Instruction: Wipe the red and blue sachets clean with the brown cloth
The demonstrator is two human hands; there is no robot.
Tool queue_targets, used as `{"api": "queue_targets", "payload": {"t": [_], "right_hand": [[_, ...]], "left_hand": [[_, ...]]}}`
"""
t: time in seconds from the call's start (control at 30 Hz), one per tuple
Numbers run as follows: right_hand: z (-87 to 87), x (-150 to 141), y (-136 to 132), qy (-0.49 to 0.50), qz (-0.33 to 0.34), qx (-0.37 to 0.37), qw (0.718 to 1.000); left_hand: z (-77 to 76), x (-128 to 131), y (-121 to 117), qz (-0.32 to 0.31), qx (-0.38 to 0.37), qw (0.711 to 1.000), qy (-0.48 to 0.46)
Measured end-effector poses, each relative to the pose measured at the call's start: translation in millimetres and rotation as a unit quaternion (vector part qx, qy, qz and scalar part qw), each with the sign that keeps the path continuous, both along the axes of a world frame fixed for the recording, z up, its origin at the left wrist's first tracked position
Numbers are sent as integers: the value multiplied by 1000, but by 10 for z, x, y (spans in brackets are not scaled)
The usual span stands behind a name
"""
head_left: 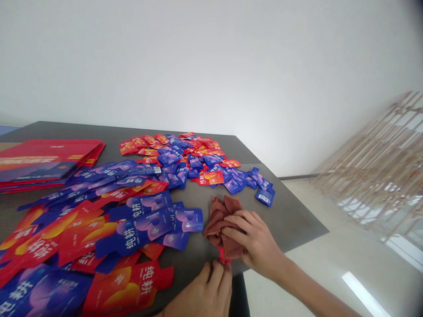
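Note:
A crumpled brown cloth [220, 220] is bunched under the fingers of my right hand [254, 240], near the front right edge of the dark table. Just below it, my left hand [211, 288] has its fingers pressed together on a red packet [224, 255]. Only a small red strip of that packet shows between the cloth and my fingertips; the rest is hidden. Left of both hands lies a heap of flat blue packets [135, 231] and red-orange packets [122, 286], overlapping one another.
Smaller red and blue sachets [211, 178] are scattered in a pile toward the back of the table [291, 211]. Red folded cartons or bags [49, 156] are stacked at the left. A white wall stands behind, and a wooden lattice [373, 176] is on the right.

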State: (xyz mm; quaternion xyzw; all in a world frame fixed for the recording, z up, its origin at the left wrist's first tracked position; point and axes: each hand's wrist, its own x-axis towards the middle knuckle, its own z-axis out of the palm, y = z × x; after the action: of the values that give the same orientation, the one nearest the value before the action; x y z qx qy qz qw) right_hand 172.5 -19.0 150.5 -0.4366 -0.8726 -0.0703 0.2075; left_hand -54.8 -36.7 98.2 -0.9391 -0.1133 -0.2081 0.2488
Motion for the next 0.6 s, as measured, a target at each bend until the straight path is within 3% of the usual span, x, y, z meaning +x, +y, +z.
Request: {"api": "queue_targets", "payload": {"t": [0.17, 0.37, 0.6], "right_hand": [[-25, 99, 343, 29, -37, 11, 999], [-99, 220, 718, 197, -91, 22, 976], [-176, 638, 608, 299, -203, 134, 923]], "left_hand": [[-9, 4, 5, -1, -4, 1000, -8], [2, 6, 32, -9, -6, 1000, -14], [18, 15, 34, 13, -42, 998, -39]]}}
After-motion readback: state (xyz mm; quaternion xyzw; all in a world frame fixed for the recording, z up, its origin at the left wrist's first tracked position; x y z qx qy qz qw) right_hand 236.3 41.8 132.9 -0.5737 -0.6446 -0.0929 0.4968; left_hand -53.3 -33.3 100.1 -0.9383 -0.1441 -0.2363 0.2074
